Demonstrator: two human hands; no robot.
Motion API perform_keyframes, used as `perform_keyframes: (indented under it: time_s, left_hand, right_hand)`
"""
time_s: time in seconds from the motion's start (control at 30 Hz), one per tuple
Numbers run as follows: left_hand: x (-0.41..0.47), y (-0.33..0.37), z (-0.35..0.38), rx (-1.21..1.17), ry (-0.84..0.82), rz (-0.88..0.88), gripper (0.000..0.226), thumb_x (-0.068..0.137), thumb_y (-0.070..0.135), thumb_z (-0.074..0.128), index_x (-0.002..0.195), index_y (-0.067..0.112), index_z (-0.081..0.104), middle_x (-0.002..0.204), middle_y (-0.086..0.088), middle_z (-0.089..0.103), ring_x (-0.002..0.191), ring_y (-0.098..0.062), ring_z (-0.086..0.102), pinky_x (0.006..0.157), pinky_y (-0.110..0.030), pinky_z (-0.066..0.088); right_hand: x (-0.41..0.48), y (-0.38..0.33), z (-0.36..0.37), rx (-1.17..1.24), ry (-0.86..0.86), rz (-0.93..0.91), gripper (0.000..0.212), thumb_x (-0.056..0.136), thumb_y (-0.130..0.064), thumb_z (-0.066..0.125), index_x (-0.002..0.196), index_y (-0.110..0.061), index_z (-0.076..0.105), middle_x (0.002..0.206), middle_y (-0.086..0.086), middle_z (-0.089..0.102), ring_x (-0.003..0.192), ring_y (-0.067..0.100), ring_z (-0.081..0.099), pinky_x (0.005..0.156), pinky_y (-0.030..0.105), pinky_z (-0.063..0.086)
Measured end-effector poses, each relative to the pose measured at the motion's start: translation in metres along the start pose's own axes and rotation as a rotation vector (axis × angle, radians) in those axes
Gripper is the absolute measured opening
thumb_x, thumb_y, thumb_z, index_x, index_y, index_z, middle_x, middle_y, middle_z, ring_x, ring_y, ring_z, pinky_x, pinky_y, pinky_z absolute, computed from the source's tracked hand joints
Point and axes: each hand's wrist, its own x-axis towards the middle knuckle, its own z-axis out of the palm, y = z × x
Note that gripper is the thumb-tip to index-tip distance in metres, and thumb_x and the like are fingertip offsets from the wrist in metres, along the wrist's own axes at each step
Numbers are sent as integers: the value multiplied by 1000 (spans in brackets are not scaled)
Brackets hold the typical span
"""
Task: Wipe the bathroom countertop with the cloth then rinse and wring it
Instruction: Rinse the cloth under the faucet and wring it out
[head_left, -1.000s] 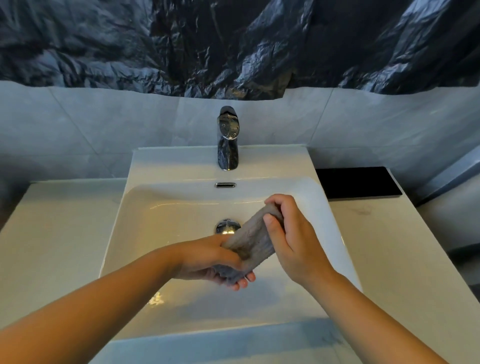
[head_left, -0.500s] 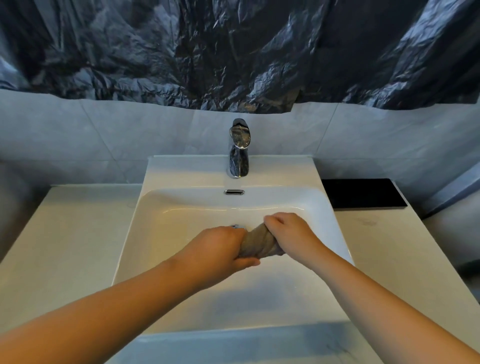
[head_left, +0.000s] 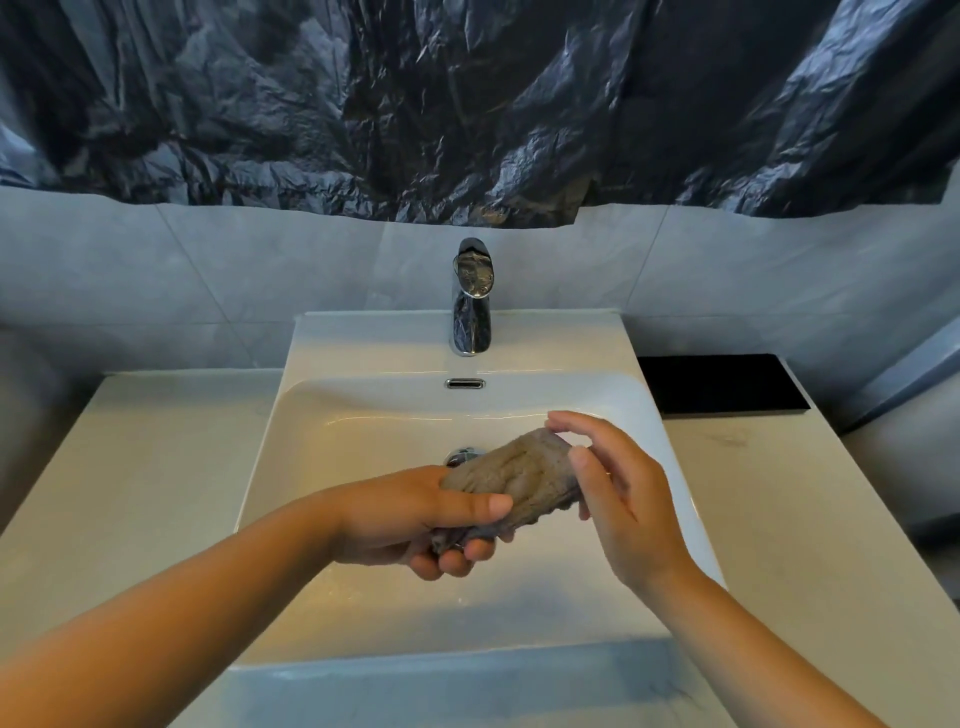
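Above the sink (head_left: 270, 431), grey-brown cloth (head_left: 519, 470) bunched in left hand (head_left: 415, 514).

A bathroom: white basin (head_left: 363, 613) with chrome tap (head_left: 471, 299) in a countertop (head_left: 130, 467) against grey tiles (head_left: 208, 270).

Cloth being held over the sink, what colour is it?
The bunched textured cloth is plain greyish-brown, seen best in the head view.

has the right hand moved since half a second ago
Yes. The right hand has opened off the cloth and shifted slightly toward the right sink rim, away from the drain; the left hand grips the cloth.
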Motion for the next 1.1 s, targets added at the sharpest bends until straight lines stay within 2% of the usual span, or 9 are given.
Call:
perform_keyframes:
  time_s: [0.07,0.13,0.37,0.47,0.57,0.7,0.8,0.93,1.1]
  left_hand:
    - [-1,8,3,-52,-140,2,31,85,43,64,93,14,58,71,1,49,58,-9,43,44,-13,34]
    - [1,18,6,-75,-235,8,29,86,42,63,93,14,58,71,1,48,59,-8,43,44,-12,33]
    - [0,43,-3,-87,-270,11,29,87,41,62,95,14,57,71,2,47,59,-7,43,45,-11,34]
    - [-1,47,-4,-28,-251,-58,29,87,40,62,95,12,56,71,1,47,58,-7,43,44,-12,32]
    - [-1,50,3,263,-50,-146,28,89,40,62,92,13,57,69,1,50,57,-10,45,46,-16,36]
    - [10,51,14,847,345,-152,32,86,49,60,84,17,57,69,3,59,58,-10,52,55,-21,44]
    - [21,43,18,1204,534,-131,37,87,55,55,91,19,55,76,4,56,67,-11,51,57,-26,39]
    - [28,33,16,1423,595,-108,34,90,54,50,93,20,52,79,3,53,72,-15,49,59,-28,34]
    - [33,24,11,1503,588,-68,39,92,55,47,102,18,56,83,1,57,73,-17,51,61,-28,36]
  right_hand:
    - [-1,-3,5,50,129,-40,43,89,-44,37,117,-23,62,116,-11,64,102,17,62,72,30,55]
    - [2,-11,11,133,218,-84,44,88,-39,35,111,-14,64,109,-3,67,100,18,63,73,31,56]
    - [8,-26,28,225,330,-172,45,86,-38,39,116,-11,59,104,14,62,92,29,61,69,34,53]
    - [16,-29,27,82,400,-306,33,89,-23,38,84,-7,67,85,7,62,83,15,59,70,24,48]
    - [31,-25,15,-88,307,-350,42,91,-25,40,62,-4,62,63,4,58,64,15,55,56,26,44]
    - [39,-13,14,-319,50,-98,56,93,-49,35,64,-12,65,59,2,58,61,16,57,53,34,49]
    - [45,-6,19,-379,-3,56,53,98,-41,38,63,-11,64,55,4,56,58,19,57,56,35,51]
    - [52,0,26,-381,-91,246,52,99,-36,38,65,-5,64,55,6,51,55,15,53,57,29,45]
    - [60,13,30,-297,-210,500,36,91,-30,41,67,-7,53,66,10,48,63,19,50,61,31,42]
